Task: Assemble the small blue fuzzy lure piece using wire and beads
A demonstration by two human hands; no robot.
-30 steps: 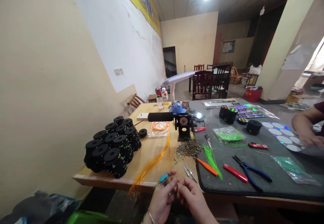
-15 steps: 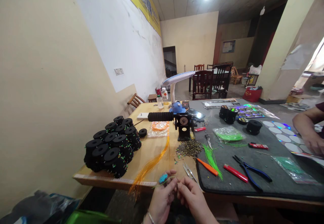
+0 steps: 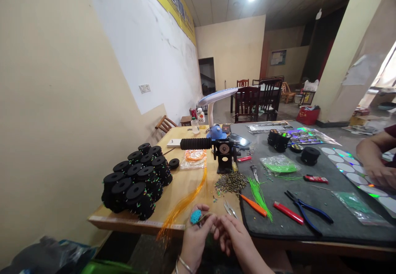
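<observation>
My left hand (image 3: 197,235) is closed, thumb against fingers, at the front edge of the table. A bright blue, bumpy piece (image 3: 195,216) sits at its fingers. From beside that piece a thin greenish strand (image 3: 204,216) curves to the pinched fingertips. My right hand (image 3: 232,235) is close beside it, thumb and forefinger pinched together and the other fingers curled loosely. What is between those right fingertips is too small to make out. Just beyond my hands lie small scissors (image 3: 230,209) and a heap of tiny dark and brass-coloured beads (image 3: 231,182).
Black foam spools (image 3: 134,168) are stacked at left, near orange strands (image 3: 188,199). A black winding device (image 3: 224,154) and a lamp (image 3: 216,131) stand ahead. On the grey mat (image 3: 262,228) lie pliers (image 3: 306,212), a red lighter (image 3: 288,213) and green strands (image 3: 258,195). A person's arm (image 3: 375,154) is at right.
My left hand has shifted slightly left and up, with the blue piece. My right hand's lower fingers have loosened and spread a little. The other person's hand has moved slightly.
</observation>
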